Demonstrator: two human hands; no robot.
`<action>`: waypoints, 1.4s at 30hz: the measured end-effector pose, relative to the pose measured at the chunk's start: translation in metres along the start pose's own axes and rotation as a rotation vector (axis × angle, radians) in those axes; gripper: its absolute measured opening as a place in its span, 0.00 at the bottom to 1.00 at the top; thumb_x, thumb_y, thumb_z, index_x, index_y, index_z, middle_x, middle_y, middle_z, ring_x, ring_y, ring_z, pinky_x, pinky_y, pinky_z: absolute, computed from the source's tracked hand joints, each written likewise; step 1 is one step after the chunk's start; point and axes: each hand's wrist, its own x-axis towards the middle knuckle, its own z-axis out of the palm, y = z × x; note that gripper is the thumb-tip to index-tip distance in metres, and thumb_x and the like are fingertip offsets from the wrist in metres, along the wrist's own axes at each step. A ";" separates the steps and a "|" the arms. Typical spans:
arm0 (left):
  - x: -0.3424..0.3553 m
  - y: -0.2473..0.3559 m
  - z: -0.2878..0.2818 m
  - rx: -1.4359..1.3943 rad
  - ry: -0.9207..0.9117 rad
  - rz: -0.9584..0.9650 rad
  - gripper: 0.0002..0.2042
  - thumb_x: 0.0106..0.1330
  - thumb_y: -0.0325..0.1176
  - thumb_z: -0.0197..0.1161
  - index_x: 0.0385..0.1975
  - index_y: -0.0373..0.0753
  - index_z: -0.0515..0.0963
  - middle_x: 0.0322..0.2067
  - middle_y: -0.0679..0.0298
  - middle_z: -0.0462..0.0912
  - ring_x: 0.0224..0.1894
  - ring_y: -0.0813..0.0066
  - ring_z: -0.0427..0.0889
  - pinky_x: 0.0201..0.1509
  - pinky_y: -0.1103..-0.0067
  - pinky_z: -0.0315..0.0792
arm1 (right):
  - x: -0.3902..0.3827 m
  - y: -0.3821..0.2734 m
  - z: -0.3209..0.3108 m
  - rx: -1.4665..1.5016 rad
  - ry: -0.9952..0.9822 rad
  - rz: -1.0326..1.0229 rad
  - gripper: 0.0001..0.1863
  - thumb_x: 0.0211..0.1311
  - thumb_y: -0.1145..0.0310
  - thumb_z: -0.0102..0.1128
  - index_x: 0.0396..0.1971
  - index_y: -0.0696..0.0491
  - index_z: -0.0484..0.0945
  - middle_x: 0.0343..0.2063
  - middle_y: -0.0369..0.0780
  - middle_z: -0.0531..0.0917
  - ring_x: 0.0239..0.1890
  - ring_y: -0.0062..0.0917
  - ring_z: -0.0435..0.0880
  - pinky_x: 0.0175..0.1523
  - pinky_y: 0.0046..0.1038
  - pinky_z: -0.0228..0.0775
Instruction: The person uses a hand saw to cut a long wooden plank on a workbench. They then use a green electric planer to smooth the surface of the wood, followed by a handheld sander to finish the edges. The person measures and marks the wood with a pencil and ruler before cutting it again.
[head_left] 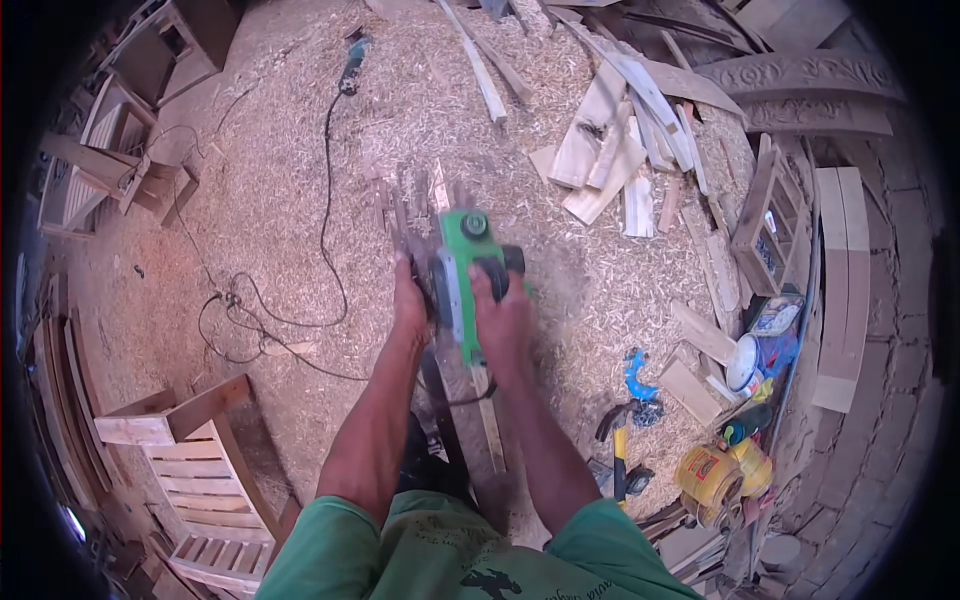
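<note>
My right hand (500, 305) grips the black handle of a green electric planer (462, 240), which sits on a narrow strip of pale wood (489, 430) running lengthwise below me. My left hand (408, 295) is closed beside the planer's left side, thumb pointing forward; what it grips is partly hidden, near a dark edge and some narrow wooden pieces (387, 208). A black cord loops from the planer toward the left. Slight blur surrounds the tool.
Wood shavings cover the floor (280, 200). An angle grinder (352, 65) lies ahead, offcuts (590, 140) ahead-right. A slatted wooden chair (200, 480) is lower left. Yellow containers (700, 480), a hammer (620, 460) and a wooden crate (760, 240) line the right side.
</note>
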 end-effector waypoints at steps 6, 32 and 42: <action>0.014 -0.014 -0.011 -0.001 -0.034 0.016 0.41 0.84 0.67 0.39 0.79 0.36 0.66 0.72 0.54 0.76 0.72 0.58 0.75 0.81 0.66 0.63 | 0.090 -0.033 0.041 0.051 0.034 -0.107 0.35 0.73 0.38 0.66 0.46 0.64 0.85 0.36 0.60 0.89 0.42 0.59 0.90 0.48 0.52 0.80; 0.012 -0.022 0.015 0.735 0.148 0.264 0.40 0.64 0.30 0.79 0.70 0.32 0.59 0.59 0.43 0.80 0.55 0.51 0.86 0.57 0.53 0.85 | -0.426 0.207 -0.150 -0.022 -0.022 0.204 0.27 0.64 0.54 0.80 0.49 0.57 0.77 0.30 0.52 0.88 0.33 0.53 0.90 0.37 0.48 0.79; 0.006 -0.020 0.019 0.781 0.207 0.261 0.41 0.64 0.30 0.79 0.72 0.33 0.57 0.60 0.43 0.80 0.57 0.50 0.85 0.60 0.53 0.84 | -0.386 0.191 -0.126 -0.056 -0.006 0.170 0.25 0.65 0.54 0.79 0.47 0.56 0.77 0.27 0.51 0.86 0.30 0.53 0.88 0.35 0.48 0.77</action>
